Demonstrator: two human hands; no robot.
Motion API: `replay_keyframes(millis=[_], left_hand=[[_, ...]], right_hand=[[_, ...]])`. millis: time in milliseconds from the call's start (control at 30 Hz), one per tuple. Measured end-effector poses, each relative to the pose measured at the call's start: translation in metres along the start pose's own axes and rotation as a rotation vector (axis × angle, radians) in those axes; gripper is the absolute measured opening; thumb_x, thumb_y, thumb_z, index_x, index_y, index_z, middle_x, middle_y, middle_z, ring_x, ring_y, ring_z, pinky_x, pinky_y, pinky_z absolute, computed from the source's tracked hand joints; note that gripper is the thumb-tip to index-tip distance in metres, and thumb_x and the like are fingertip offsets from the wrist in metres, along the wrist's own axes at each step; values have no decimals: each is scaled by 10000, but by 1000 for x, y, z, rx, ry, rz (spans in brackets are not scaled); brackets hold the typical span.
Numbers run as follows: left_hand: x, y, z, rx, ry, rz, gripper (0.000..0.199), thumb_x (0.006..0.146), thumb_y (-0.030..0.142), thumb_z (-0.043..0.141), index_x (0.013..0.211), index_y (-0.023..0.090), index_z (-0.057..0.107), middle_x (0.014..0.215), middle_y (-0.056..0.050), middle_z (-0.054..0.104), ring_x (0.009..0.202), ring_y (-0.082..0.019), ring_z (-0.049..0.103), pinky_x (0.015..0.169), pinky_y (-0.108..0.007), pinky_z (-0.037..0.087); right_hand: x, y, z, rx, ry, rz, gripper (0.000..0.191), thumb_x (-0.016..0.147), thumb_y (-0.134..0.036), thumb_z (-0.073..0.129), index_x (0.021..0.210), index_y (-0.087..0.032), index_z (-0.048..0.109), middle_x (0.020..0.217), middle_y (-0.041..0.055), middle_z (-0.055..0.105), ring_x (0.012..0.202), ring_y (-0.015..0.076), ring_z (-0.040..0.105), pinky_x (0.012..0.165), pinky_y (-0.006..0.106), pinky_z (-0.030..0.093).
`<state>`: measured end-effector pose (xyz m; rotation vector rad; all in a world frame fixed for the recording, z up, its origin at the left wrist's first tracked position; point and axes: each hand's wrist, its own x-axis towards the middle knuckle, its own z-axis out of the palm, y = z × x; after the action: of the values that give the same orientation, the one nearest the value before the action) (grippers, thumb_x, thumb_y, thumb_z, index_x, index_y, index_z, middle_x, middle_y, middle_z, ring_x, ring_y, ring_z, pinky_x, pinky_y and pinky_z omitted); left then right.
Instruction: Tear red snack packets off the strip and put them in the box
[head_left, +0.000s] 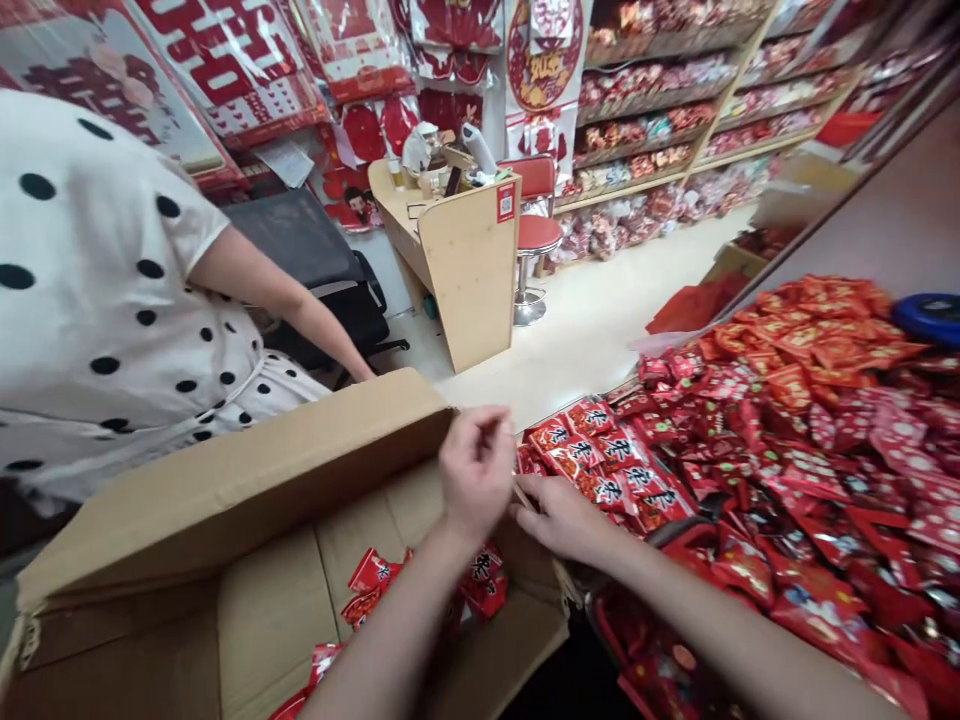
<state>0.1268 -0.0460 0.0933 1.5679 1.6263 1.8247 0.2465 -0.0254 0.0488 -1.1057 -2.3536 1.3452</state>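
A large cardboard box [270, 600] fills the lower left, with a few red packets [371, 570] on its floor. My left hand [478, 465], its fingers curled, is over the box's right part. Just right of it, my right hand [559, 515] has its fingers closed at the box's right edge; what is between them is too small to make out. Beyond my right hand lie red packets with large characters [619, 450], some in clear wrapping.
A person in a dotted dress [150, 300] stands beyond the box at left, one arm reaching behind it. Heaps of red packets [810, 420] cover the right side. Farther back are a wooden desk [476, 270], a red stool [536, 232], a black chair [300, 240] and stocked shelves [667, 110].
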Motion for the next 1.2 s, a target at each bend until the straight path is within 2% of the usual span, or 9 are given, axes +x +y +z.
replay_keyframes(millis=[167,333,433,567,633,733,867,1033,1200], left_hand=[[36,-46,1,40,-39,-248,145,780,274,501,868,168,547,697,21,530,457,-66,494,452,-204,426],[72,-28,17,127,-235,-224,144,756,252,483,829,152,557,740,-9,572,462,-79,548,467,-226,462],[109,3,35,205,-469,-100,108,714,205,509,758,153,593,676,-4,602,469,-97,557,465,-232,449],[177,42,59,327,-689,210,133,650,122,550,727,171,646,686,12,605,652,-119,563,642,-256,423],[209,51,65,540,-772,515,200,668,133,524,818,157,655,717,4,601,682,-131,566,654,-279,409],[243,51,63,641,-826,613,225,689,170,511,858,144,657,705,9,580,646,-128,582,607,-274,409],[258,46,54,642,-842,714,226,711,182,488,836,126,668,671,16,561,659,-150,613,629,-307,424],[262,50,36,490,-859,841,271,749,156,442,947,95,618,837,-16,611,818,-143,601,729,-282,430],[262,4,7,225,-834,907,261,794,135,380,919,116,608,803,-67,618,770,-155,550,721,-279,426]], right_hand=[[-6,19,-11,116,55,16,249,749,-206,469,922,-179,646,828,39,679,733,193,603,650,286,452],[-3,23,-11,236,120,15,305,766,-221,446,1006,-187,632,807,23,685,703,185,603,628,285,468],[6,11,-23,288,153,16,329,763,-226,456,1047,-204,621,791,17,687,710,188,602,628,288,469],[21,-20,-51,331,210,-25,353,752,-225,485,1080,-226,616,869,29,690,732,191,609,658,307,470],[32,-38,-62,349,234,-47,357,752,-227,495,1089,-240,613,909,34,687,769,196,617,675,317,473],[54,-58,-72,381,278,-66,344,753,-236,508,1079,-249,618,946,35,682,818,200,620,711,333,477],[94,-70,-87,331,355,-87,323,746,-242,522,1047,-206,635,966,47,679,843,207,615,750,356,473],[138,-71,-115,178,435,-106,302,725,-204,522,999,-200,650,869,18,691,765,192,606,702,340,463],[166,-59,-135,78,612,-56,198,687,-171,489,750,-156,676,669,9,654,634,168,563,580,294,435]])
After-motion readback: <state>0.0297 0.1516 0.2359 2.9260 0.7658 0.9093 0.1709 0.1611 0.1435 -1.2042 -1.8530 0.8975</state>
